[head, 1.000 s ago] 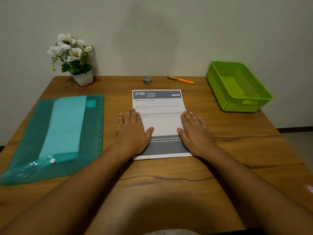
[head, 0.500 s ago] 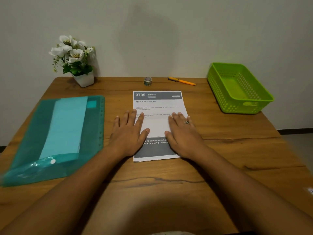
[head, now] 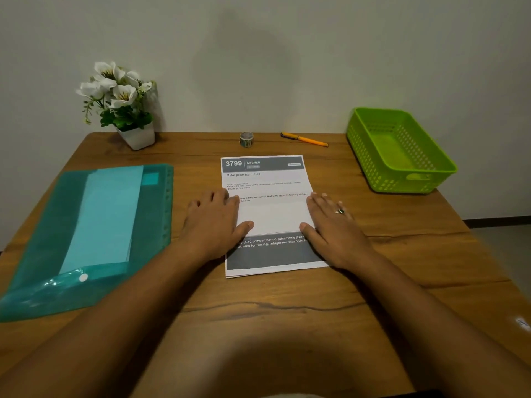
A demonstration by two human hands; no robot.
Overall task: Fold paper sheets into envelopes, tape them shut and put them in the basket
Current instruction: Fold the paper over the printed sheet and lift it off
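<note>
A printed paper sheet (head: 267, 214) lies flat near the middle of the wooden counter (head: 287, 311), its grey header reading "3799 KITCHEN" at the far end and a grey band with white text at the near end. A fold line runs across it just above that grey band, and the near edge shows 2 layers.

The left hand (head: 214, 225) rests palm down on the sheet's left edge, fingers spread and flat, thumb pointing inward onto the white area. The right hand (head: 333, 228) lies the same way on the right edge, a ring on 1 finger. Neither hand's grip closes on anything; both press open and flat on the paper.

The green basket (head: 431, 179) stands at the far right of the counter, well apart from the sheet. A small tape roll (head: 246, 139) stands upright just beyond the sheet's top edge, with an orange pen (head: 306, 139) to its right. A teal plastic folder (head: 51, 254) holding light blue paper lies to the left, and a white pot of flowers (head: 138, 136) sits at the far left corner.
</note>
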